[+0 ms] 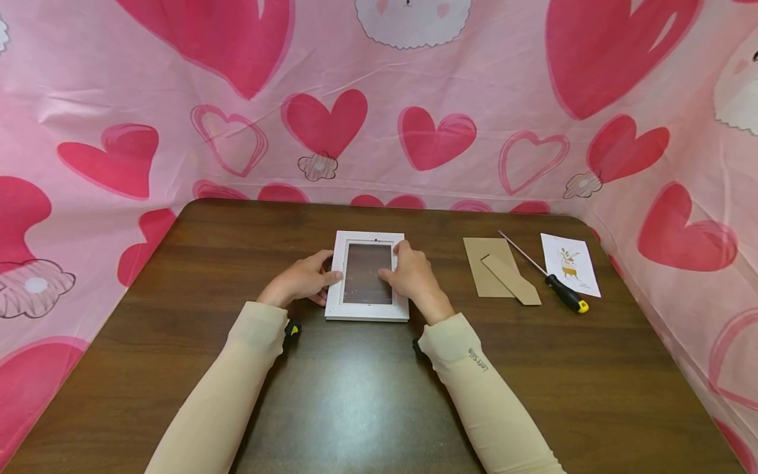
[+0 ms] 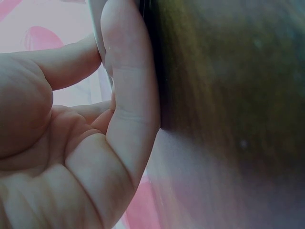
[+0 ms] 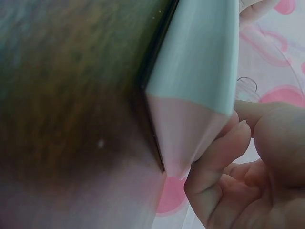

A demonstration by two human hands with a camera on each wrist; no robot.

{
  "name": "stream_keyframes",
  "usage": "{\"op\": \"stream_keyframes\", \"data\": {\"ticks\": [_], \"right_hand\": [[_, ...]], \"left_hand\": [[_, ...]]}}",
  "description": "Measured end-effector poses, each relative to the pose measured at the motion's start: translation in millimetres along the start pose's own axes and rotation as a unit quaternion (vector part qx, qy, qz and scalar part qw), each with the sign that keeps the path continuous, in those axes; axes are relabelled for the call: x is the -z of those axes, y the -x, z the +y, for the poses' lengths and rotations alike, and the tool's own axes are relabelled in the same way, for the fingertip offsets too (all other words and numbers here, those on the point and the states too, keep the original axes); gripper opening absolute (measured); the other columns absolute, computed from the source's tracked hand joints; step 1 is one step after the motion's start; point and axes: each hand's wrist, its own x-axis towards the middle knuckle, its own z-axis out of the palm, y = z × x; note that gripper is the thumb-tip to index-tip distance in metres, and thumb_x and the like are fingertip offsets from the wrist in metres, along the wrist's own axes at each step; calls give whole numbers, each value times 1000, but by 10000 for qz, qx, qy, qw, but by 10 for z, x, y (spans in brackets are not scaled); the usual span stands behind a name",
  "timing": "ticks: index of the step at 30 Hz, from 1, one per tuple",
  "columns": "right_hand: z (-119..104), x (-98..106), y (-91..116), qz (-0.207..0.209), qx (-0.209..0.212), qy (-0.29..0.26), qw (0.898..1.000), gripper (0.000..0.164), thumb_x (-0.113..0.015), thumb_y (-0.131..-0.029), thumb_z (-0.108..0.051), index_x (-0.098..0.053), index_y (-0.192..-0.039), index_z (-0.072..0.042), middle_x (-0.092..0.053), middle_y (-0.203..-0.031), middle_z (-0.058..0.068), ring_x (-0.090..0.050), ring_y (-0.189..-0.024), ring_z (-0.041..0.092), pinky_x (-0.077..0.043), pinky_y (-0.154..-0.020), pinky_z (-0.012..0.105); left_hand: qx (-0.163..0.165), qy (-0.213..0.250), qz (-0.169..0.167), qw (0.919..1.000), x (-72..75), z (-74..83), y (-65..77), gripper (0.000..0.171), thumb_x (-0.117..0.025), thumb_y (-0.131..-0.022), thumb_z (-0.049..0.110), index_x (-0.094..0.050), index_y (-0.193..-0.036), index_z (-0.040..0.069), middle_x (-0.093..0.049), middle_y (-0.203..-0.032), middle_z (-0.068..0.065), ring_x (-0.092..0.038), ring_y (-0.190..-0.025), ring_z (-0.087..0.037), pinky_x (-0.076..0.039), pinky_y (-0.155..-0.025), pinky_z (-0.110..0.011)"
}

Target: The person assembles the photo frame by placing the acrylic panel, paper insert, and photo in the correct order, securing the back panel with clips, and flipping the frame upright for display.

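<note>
A white picture frame (image 1: 367, 312) lies on the table in front of me, with a dark see-through pane in its middle. My left hand (image 1: 303, 276) grips its left side, thumb on the border and fingers along the outer edge. At the opposite side, my right hand (image 1: 412, 271) holds the frame, its thumb reaching over the pane and its fingers at the outer edge. The right wrist view shows the frame's bevelled side (image 3: 195, 62) close to the curled fingers. In the left wrist view, one finger lies along the frame's edge and hides most of it.
To the right lies a brown backing board (image 1: 482, 266) with a stand leg (image 1: 515, 280) across it. Beside it are a screwdriver (image 1: 565, 293) with a black and yellow handle and a white card (image 1: 571, 263) with a plant picture. Heart-patterned cloth (image 1: 379, 178) surrounds the wooden table (image 1: 195, 263).
</note>
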Motion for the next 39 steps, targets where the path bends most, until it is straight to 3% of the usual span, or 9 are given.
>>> {"op": "stream_keyframes", "data": {"ticks": [22,29,39], "right_hand": [[25,19,-9,-164,228,114,9995,56,-78,-98,-27,-52,-140,0,-68,-131,25,-66,-113,39,-54,-101,51],[57,30,-12,-248,303,88,9992,56,-76,-99,-28,-52,-142,-1,-69,-126,24,-67,-111,37,-54,-100,50],[72,49,-20,-321,393,35,9987,56,-75,-100,-29,-52,-142,0,-70,-124,23,-67,-110,35,-54,-101,50]], "left_hand": [[190,303,85,9993,-21,-3,-5,73,-65,-107,25,-27,-168,12,-54,-114,-22,-64,-80,-26,-63,-70,-33],[87,125,-35,9999,-33,-31,-12,71,-62,-109,26,-26,-168,12,-56,-115,-21,-65,-83,-26,-64,-73,-33],[-254,-95,-296,9992,12,-11,18,82,-58,-110,16,-5,-172,18,-57,-104,-21,-64,-77,-26,-64,-72,-35]]}}
